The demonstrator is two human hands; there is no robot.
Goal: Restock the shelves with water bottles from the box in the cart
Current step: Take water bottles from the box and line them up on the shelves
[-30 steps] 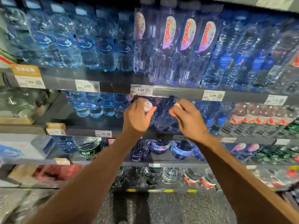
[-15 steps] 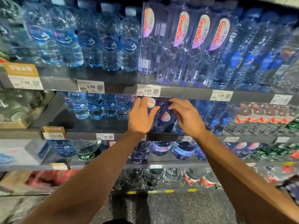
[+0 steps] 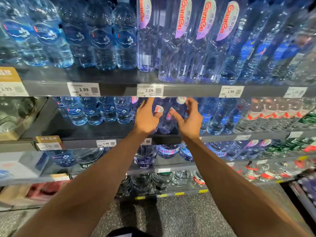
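Restocking is well under way, as far as we are judging from the shelving: the top shelf (image 3: 119,90) is carrying a full front row of tall bottles, and the second shelf (image 3: 77,132) below it is carrying small bottles from left to right. We are not seeing the box or the cart from this viewpoint, so we cannot tell how many bottles remain to be moved.

We are working at the middle of the second shelf, directly under the 2.59 price tag (image 3: 150,90). Two small purple bottles are standing there, each bearing a pink and red label. The left bottle (image 3: 158,110) is sitting against our left hand (image 3: 145,117), whose fingers are reaching up along its left side while the thumb is pressing near its label; the fingers are spread, not closed round it. The right bottle (image 3: 177,108), with its white cap just below the shelf edge, is standing between the thumb and the raised fingers of our right hand (image 3: 189,119). Those fingers are loosely curved beside the cap, and we cannot tell whether they are clamping it or merely steadying it.

We are judging the current step as seating and aligning these two bottles in the row.
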